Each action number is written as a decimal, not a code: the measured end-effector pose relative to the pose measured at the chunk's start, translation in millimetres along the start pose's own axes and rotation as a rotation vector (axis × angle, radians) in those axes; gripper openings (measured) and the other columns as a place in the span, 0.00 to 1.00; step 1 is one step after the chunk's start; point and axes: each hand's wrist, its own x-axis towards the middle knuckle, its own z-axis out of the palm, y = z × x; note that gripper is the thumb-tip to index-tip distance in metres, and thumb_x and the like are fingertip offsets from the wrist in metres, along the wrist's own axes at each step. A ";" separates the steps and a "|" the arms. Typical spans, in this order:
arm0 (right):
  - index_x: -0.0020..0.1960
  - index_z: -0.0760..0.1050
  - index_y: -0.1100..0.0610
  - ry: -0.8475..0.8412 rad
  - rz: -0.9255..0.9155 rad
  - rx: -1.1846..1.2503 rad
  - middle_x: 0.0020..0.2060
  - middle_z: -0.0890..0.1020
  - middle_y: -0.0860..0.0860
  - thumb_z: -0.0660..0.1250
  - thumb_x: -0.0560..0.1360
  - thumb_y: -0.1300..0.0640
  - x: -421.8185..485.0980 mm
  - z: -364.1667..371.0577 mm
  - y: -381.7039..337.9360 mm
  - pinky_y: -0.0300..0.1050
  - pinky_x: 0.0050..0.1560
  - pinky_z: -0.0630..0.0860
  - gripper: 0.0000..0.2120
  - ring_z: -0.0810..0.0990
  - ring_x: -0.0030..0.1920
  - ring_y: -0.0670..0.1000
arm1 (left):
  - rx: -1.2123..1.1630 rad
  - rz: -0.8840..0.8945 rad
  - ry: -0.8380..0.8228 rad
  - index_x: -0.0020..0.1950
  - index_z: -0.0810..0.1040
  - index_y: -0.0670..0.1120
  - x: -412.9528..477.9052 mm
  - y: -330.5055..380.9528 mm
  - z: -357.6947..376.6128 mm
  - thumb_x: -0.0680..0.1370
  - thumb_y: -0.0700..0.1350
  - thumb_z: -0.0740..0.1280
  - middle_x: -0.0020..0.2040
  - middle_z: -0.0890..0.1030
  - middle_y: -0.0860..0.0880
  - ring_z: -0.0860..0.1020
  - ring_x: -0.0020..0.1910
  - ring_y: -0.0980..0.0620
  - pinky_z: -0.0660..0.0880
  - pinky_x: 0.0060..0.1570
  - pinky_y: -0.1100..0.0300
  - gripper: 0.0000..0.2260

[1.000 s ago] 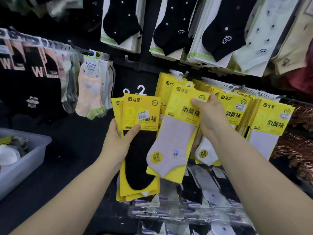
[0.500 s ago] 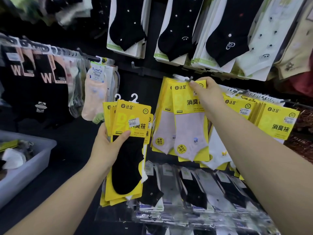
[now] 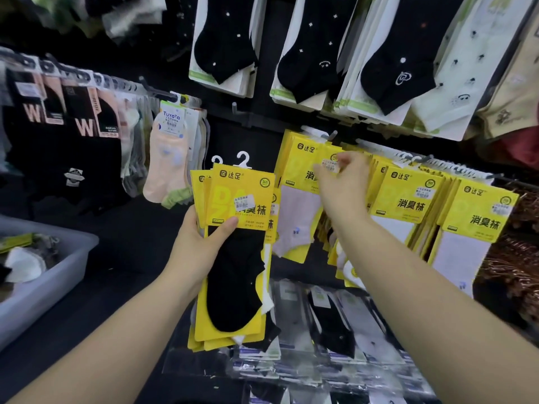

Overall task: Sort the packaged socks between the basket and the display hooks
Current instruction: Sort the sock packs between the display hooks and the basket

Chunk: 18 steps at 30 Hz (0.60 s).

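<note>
Left hand (image 3: 198, 252): grips the stack (image 3: 239, 196) of yellow sock packs, thumb across the front and fingers behind. A black sock faces out.
Right hand (image 3: 345, 191): raised at the header of the front hung pack (image 3: 297, 170). The fingers are bent and blurred, so I cannot tell whether they pinch the card or only touch it.
Key relation: the hook (image 3: 331, 136) lies up and to the right of the stack, just above the right hand. The right hand is much the nearer.
Long axis: the stack is upright and parallel to the hung packs, with its hanger loops on top, below hook level.
Arms: both forearms reach forward and up, the right stretched further.
Basket (image 3: 49, 287): low on the left, well apart from both hands, with some packs inside.
Judgement: the next pack must travel up and right, loop leading, to reach the hook tip.
</note>
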 end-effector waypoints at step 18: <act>0.49 0.73 0.48 -0.172 0.217 0.550 0.52 0.80 0.48 0.68 0.74 0.64 0.5 -24.7 15.3 0.40 0.49 0.74 0.12 0.79 0.49 0.46 | -0.188 -0.072 0.009 0.54 0.73 0.54 -5.1 -4.7 8.6 0.72 0.40 0.72 0.49 0.85 0.50 0.84 0.46 0.51 0.80 0.37 0.59 0.16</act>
